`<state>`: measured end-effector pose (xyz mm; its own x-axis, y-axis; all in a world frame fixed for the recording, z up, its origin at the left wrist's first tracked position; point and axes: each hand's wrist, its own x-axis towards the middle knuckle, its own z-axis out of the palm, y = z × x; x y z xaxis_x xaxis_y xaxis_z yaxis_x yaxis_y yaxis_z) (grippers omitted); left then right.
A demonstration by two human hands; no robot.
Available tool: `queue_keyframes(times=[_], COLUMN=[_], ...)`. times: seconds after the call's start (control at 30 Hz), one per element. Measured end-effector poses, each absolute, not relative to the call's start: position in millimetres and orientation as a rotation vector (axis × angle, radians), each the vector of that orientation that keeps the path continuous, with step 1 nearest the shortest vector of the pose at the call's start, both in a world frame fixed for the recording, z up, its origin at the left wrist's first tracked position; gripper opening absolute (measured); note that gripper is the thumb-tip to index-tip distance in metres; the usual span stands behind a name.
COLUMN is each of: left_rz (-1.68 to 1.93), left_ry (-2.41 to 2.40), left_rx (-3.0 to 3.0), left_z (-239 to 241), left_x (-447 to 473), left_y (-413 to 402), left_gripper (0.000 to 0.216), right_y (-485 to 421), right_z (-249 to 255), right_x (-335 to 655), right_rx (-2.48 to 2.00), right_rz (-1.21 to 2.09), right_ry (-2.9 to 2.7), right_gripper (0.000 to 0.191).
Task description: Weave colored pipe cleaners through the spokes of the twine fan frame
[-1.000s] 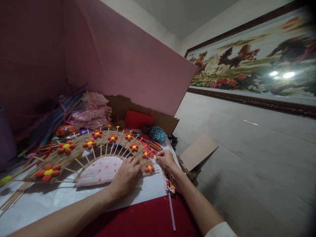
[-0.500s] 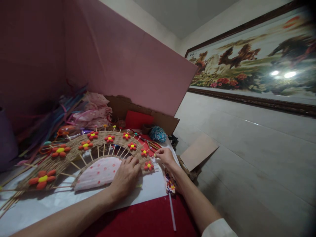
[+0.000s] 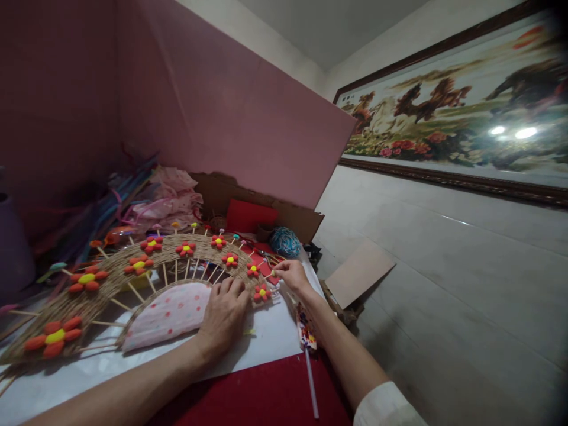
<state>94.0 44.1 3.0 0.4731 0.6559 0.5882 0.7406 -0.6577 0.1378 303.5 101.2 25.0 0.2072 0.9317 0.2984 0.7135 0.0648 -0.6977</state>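
Observation:
A half-round woven fan point(image 3: 166, 248) of twine and thin sticks lies in front of me, slightly raised. Red clay flowers point(image 3: 186, 249) with yellow centres dot its band, and small coloured clay balls cap the stick ends. White cloth with pink dots point(image 3: 177, 310) covers its inner half-circle. My left hand point(image 3: 227, 310) is closed over the right end of this inner part, its fingertips curled on the fan. At the fan's right end, my right hand point(image 3: 289, 276) pinches a small yellowish clay ball point(image 3: 274, 273) at a stick tip.
Beneath the fan are white paper point(image 3: 266, 331) and a dark red surface point(image 3: 257, 390). A patterned packet point(image 3: 306, 328) with a clear straw-like tube point(image 3: 312, 384) lies by my right forearm. Behind are blue yarn point(image 3: 285, 241), red paper point(image 3: 251, 216), pink cloth point(image 3: 171, 189) and cardboard point(image 3: 293, 220).
The fan has shifted left and toward me, and my left hand has gone left with it. My right hand has moved slightly left and up, still pinching at the stick tip.

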Motion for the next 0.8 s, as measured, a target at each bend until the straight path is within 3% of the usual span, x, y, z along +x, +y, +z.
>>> queue_keyframes(times=[0.8], left_rz=[-0.94], left_ry=[-1.35], left_rx=[-2.547], left_z=[3], left_x=[94], left_y=[47], left_gripper=[0.02], right_y=[80], right_z=[28], right_x=[304], right_rx=[-1.924], right_rz=[0.275], right_ry=[-1.714], right_gripper=[0.018])
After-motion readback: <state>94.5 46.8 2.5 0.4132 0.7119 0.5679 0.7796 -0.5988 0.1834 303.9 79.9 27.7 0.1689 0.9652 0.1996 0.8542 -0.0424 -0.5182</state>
